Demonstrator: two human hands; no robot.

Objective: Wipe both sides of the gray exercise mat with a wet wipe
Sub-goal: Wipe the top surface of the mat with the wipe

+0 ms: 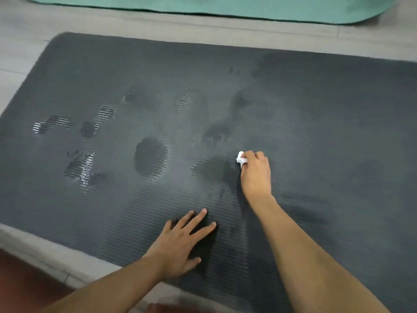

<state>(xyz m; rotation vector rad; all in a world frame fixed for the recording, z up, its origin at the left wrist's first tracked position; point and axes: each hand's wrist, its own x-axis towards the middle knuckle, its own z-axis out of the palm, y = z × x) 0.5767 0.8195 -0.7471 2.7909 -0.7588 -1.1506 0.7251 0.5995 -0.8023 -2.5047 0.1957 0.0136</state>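
Right hand [256, 175] pinches crumpled white wet wipe [240, 158] mid-mat; left hand [180, 242] spread flat near the ribbed gray exercise mat's [316, 123] near edge; wide mat surface lies open far and right.

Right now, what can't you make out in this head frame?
- Underside of the gray mat: face down on the floor.
- Mat's right end: cut off by the frame edge.
- Most of the wet wipe: bunched inside the right hand.
- Mat under the flat left hand.
- Green mat: cropped at top.
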